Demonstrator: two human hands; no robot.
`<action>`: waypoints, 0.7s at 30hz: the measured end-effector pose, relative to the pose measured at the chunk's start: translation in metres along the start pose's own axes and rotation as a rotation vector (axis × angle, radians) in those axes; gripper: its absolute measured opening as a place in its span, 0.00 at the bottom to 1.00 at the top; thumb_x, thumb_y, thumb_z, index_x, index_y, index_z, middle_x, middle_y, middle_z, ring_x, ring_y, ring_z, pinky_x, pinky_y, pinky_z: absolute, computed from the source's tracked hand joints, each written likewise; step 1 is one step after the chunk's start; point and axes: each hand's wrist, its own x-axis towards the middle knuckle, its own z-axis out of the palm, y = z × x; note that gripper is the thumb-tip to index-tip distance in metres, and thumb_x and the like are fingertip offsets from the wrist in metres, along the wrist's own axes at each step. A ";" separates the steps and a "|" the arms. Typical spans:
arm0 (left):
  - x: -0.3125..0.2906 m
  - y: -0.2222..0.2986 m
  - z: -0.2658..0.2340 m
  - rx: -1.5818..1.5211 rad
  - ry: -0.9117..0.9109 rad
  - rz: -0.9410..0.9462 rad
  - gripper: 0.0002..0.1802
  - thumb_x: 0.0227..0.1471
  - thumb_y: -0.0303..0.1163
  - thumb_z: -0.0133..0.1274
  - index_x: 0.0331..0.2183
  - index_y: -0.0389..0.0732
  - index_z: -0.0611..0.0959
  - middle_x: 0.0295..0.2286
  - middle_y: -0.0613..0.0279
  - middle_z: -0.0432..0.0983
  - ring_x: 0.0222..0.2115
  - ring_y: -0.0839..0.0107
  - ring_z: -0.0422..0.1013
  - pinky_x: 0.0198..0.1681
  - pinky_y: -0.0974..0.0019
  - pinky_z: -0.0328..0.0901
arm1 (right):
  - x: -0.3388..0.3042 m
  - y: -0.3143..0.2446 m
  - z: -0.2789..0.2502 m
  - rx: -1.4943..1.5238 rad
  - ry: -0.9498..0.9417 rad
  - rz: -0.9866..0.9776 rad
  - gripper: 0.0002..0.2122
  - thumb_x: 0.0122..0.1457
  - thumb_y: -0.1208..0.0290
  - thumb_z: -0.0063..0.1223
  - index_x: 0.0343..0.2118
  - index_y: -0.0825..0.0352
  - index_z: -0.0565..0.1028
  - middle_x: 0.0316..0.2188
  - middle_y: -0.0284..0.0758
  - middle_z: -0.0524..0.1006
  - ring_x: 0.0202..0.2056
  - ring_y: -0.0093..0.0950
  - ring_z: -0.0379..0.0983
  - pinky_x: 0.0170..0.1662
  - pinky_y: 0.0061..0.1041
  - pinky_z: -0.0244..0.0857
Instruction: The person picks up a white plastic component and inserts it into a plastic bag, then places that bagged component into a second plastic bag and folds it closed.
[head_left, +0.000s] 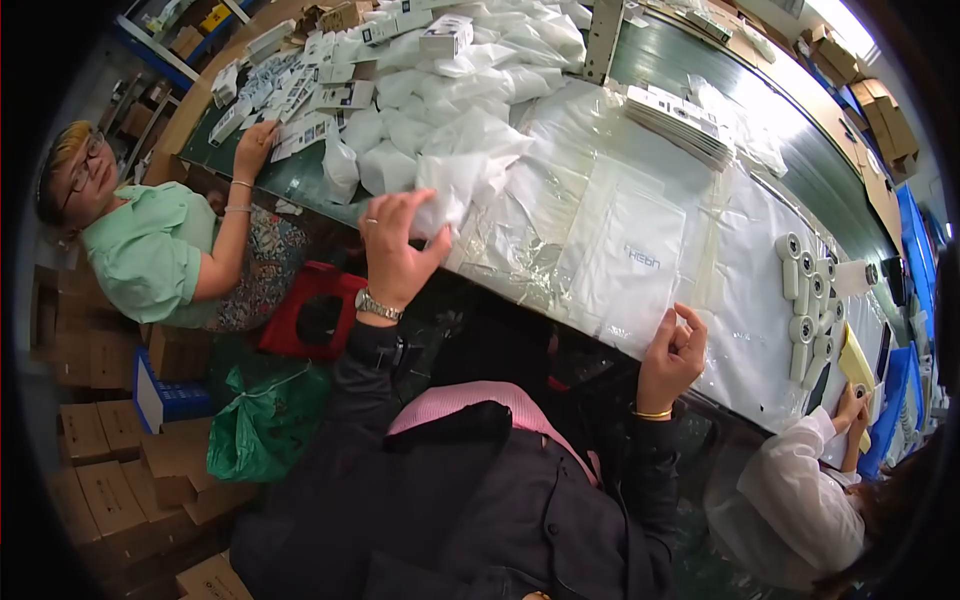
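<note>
My left hand (398,240), a metal watch on its wrist, is at the table's near edge. Its thumb and fingers close on a white wrapped packet (447,190), at the front of a heap of similar white packets (470,95). To the right, flat frosted plastic bags (630,245) lie on the plastic-covered table. My right hand (673,362), with a gold bangle, is at their lower right corner. Its fingers are curled and the thumb and forefinger seem to pinch the bag's corner; the fingertips' contact is partly hidden.
Small printed boxes (300,95) spread at the far left beside a person in green (150,250). A stack of flat cartons (680,125) and white cylindrical devices (805,300) lie to the right, near another person's white sleeve (800,500). A metal post (603,40) rises from the table.
</note>
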 end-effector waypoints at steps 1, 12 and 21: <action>-0.005 0.006 -0.003 0.030 -0.028 0.045 0.31 0.47 0.39 0.69 0.55 0.50 0.83 0.53 0.58 0.74 0.57 0.51 0.63 0.60 0.46 0.58 | -0.002 0.001 -0.003 -0.011 -0.005 0.003 0.04 0.70 0.79 0.59 0.44 0.70 0.80 0.16 0.19 0.57 0.19 0.10 0.48 0.24 0.21 0.40; 0.011 -0.038 0.010 0.486 0.116 -0.117 0.51 0.49 0.53 0.72 0.71 0.70 0.68 0.69 0.44 0.57 0.66 0.22 0.55 0.63 0.24 0.57 | 0.000 -0.001 0.000 -0.016 -0.004 -0.008 0.03 0.69 0.79 0.60 0.43 0.70 0.80 0.16 0.19 0.58 0.19 0.10 0.49 0.23 0.21 0.40; 0.068 -0.128 0.002 0.495 -0.190 -0.203 0.57 0.49 0.55 0.73 0.73 0.82 0.58 0.74 0.39 0.42 0.68 0.10 0.44 0.60 0.16 0.58 | -0.001 0.008 0.004 -0.020 0.007 -0.032 0.04 0.67 0.80 0.61 0.43 0.68 0.81 0.14 0.22 0.58 0.17 0.13 0.51 0.23 0.22 0.44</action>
